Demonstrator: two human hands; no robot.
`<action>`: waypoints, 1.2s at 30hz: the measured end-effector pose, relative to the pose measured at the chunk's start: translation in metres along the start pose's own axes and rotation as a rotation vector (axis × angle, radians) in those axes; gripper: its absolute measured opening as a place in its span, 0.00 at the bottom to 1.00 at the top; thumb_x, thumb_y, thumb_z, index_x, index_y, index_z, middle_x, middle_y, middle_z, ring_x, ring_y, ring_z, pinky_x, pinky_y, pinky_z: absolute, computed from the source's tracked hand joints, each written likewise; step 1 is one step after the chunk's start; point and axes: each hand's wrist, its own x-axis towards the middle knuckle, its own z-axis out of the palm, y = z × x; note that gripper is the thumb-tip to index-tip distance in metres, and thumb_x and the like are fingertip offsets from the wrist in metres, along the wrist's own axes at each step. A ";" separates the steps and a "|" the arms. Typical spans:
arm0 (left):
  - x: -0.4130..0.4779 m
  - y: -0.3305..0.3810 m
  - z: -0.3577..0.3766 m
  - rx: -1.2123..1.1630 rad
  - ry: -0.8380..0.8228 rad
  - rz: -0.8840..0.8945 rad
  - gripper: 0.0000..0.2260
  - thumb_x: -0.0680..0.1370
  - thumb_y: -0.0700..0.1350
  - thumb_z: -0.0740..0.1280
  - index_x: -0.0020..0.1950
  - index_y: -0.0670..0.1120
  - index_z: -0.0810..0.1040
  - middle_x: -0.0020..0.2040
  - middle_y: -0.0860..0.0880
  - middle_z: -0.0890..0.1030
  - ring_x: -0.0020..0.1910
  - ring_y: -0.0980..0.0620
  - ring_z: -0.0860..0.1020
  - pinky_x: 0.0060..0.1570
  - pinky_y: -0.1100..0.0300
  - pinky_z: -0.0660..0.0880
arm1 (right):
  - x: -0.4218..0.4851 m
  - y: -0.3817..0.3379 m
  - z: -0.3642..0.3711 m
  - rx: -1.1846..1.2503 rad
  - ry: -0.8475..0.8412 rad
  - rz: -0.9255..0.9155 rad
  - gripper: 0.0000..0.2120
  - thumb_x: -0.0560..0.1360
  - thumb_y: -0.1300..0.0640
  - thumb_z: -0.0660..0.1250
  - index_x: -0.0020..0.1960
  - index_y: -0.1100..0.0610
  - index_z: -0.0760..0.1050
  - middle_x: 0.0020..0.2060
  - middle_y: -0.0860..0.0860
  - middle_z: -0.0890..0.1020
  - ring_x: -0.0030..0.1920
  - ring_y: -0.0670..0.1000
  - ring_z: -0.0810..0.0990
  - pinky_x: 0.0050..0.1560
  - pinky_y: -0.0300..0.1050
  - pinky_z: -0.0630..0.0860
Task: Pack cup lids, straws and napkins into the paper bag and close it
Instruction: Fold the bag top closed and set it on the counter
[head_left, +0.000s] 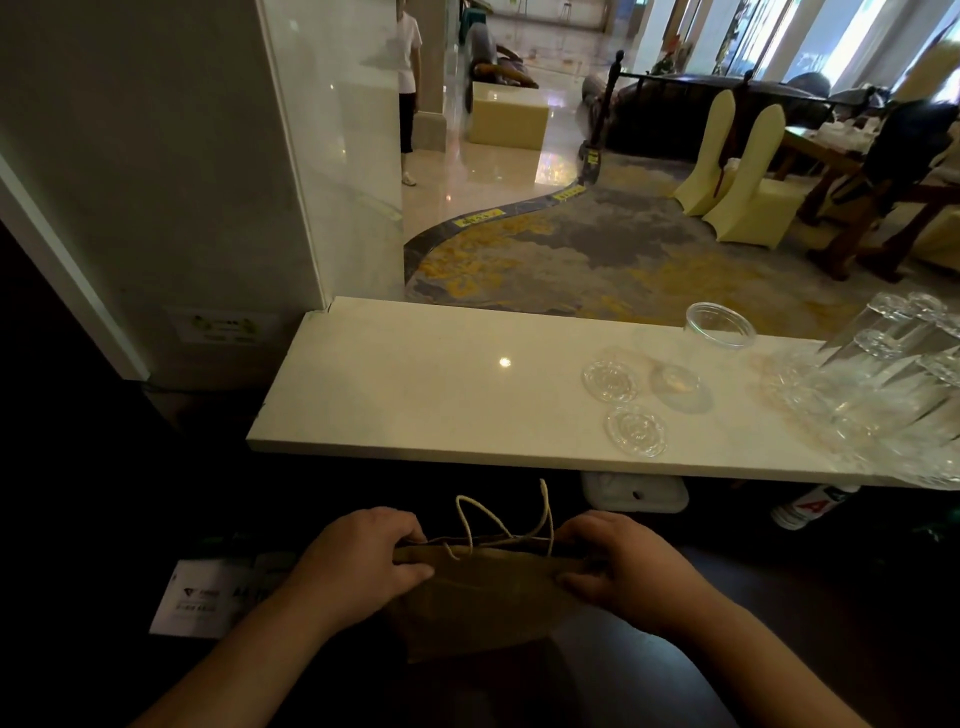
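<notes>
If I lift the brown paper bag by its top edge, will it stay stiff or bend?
The paper bag probably bends: its top is folded flat between the left hand and right hand. It looks thin and light. Its string handles are floppy loops.

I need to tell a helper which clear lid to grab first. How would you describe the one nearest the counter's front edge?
Find the long white counter, then the cluster of glassware at its right end. Left of that lie two flat clear round lids; the wanted lid is the one closest to the front edge, the other lid lying farther back.
</notes>
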 end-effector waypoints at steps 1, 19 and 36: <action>0.001 0.000 0.000 -0.001 0.007 -0.002 0.08 0.75 0.60 0.74 0.51 0.60 0.81 0.51 0.60 0.80 0.51 0.59 0.78 0.46 0.62 0.74 | 0.002 0.001 0.002 -0.028 0.017 0.009 0.13 0.72 0.40 0.70 0.55 0.41 0.77 0.49 0.38 0.77 0.48 0.39 0.77 0.49 0.40 0.78; 0.007 0.013 -0.007 0.148 -0.005 -0.001 0.14 0.77 0.63 0.71 0.44 0.53 0.83 0.42 0.56 0.80 0.41 0.59 0.77 0.36 0.62 0.71 | 0.027 -0.016 -0.001 -0.067 -0.066 0.036 0.08 0.76 0.45 0.71 0.44 0.50 0.81 0.39 0.45 0.79 0.38 0.43 0.76 0.37 0.41 0.74; 0.002 0.004 0.005 0.088 0.111 0.154 0.12 0.79 0.52 0.71 0.42 0.57 0.68 0.41 0.57 0.73 0.43 0.58 0.72 0.38 0.62 0.67 | 0.012 -0.010 0.020 -0.168 0.193 -0.086 0.07 0.76 0.47 0.65 0.44 0.48 0.70 0.40 0.43 0.72 0.39 0.45 0.70 0.36 0.44 0.72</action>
